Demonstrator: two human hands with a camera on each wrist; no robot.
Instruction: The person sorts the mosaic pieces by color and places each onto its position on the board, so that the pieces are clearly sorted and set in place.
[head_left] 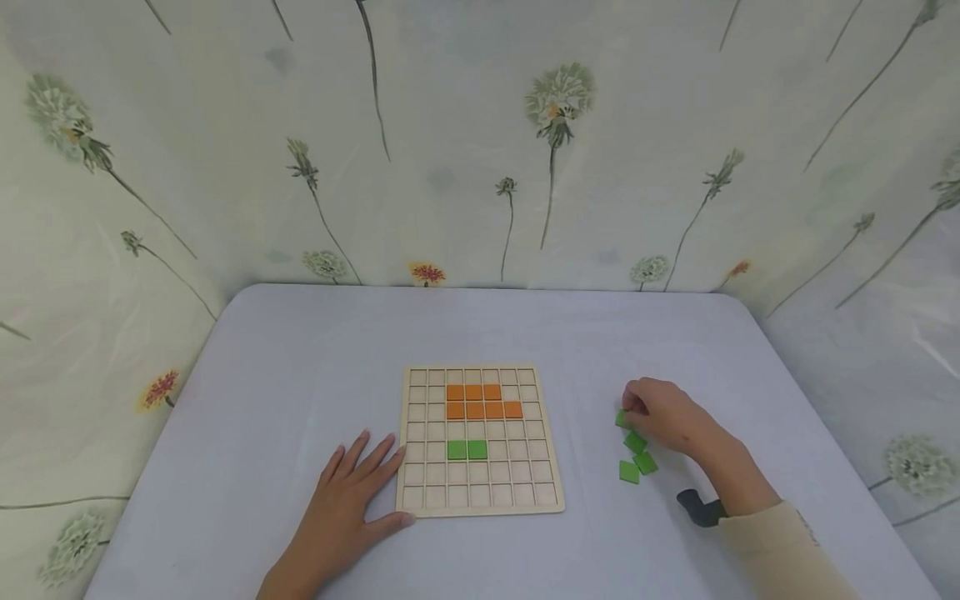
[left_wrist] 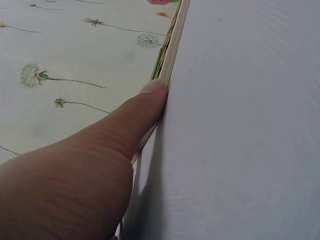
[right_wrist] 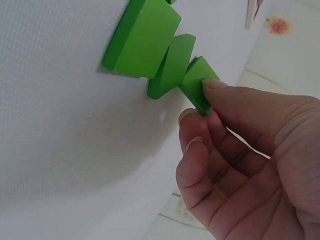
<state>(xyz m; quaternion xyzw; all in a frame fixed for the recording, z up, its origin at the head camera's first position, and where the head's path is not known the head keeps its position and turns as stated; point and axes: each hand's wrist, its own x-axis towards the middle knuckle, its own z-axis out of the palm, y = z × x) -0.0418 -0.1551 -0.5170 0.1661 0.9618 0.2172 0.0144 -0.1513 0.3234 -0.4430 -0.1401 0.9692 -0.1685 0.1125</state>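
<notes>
A square wooden grid board [head_left: 480, 513] lies on the white table. Seven or so orange tiles fill cells in two rows, so several orange tiles [head_left: 474, 409] in all, with two green tiles [head_left: 457, 450] below them. My left hand [head_left: 341, 508] lies with fingers spread at the board's left edge, its thumb [left_wrist: 150, 97] touching the board's side. To the right of the board, my right hand [head_left: 663, 414] pinches a green square tile [right_wrist: 197, 82] between thumb and fingertips, at the far end of a loose line of green tiles [head_left: 629, 472].
A black curved piece [head_left: 701, 508] shows beside the right wrist, near the sleeve [head_left: 780, 542]. Behind the table [head_left: 480, 325] and along its sides hangs a pale cloth [head_left: 450, 125] printed with dandelions.
</notes>
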